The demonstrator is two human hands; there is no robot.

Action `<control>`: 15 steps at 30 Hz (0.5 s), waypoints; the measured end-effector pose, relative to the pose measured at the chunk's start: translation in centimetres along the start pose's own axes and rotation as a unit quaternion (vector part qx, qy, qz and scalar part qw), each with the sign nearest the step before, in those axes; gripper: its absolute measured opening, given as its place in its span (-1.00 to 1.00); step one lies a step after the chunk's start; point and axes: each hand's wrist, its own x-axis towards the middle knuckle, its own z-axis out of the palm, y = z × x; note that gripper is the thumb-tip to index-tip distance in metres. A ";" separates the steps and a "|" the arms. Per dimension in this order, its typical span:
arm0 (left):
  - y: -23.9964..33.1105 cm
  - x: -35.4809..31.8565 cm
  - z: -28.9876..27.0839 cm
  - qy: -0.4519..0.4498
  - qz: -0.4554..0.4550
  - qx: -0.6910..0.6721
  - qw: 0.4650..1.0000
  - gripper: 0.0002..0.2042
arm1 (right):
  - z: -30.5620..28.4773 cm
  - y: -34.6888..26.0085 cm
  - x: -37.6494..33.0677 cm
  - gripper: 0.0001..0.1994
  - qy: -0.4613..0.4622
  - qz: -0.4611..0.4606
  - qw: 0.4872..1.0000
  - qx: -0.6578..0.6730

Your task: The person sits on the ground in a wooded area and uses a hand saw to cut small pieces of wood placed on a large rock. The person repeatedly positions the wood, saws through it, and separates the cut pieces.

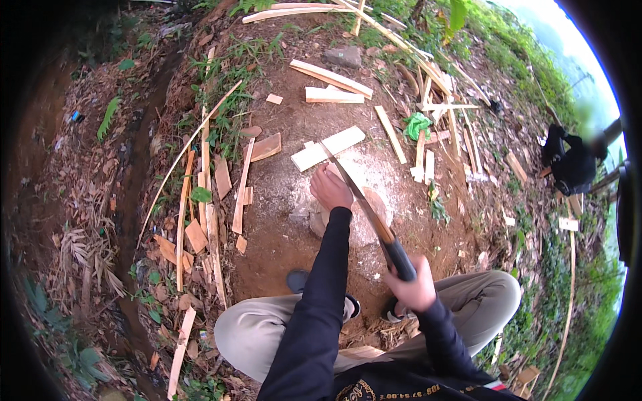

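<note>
Right grip (412,289) is clamped round the dark handle of a long machete (361,199), blade angled up and away toward the far planks. Left grip (330,188) is closed over a pale wood piece (333,172), held on the round chopping block (372,212); the piece is mostly hidden under the fingers. Blade edge is seen just beside the left hand, touching or nearly so; which cannot be told. Pale chips and dust are spread over the bare soil around the block, so some cutting is judged done; the held piece looks unfinished. Counted: one machete, one block, one flat board (328,148) just beyond, two boards (332,87) farther off, many split strips (211,200) on the left, one green rag (417,125), one dark bag (570,160) at right.
</note>
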 end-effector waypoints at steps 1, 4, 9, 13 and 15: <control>-0.1 -0.2 -0.3 0.000 0.005 0.008 1.000 -0.74 | 1.3 0.7 1.8 -0.74 0.006 -0.001 1.000 0.022; -0.2 -0.1 0.8 -0.017 0.006 0.006 1.000 -0.74 | 2.4 1.5 6.6 -0.70 0.050 -0.011 0.999 -0.010; -1.9 0.8 0.3 0.006 -0.013 0.010 1.000 -0.75 | -1.2 -1.9 -1.0 -0.72 -0.074 0.025 0.996 0.043; -0.1 -0.4 0.6 0.012 0.028 -0.005 1.000 -0.76 | 1.5 1.5 2.3 -0.68 0.022 0.024 0.999 0.001; -1.0 0.2 0.6 -0.028 0.009 -0.010 1.000 -0.76 | 3.6 0.1 6.0 -0.65 0.093 -0.011 0.995 0.024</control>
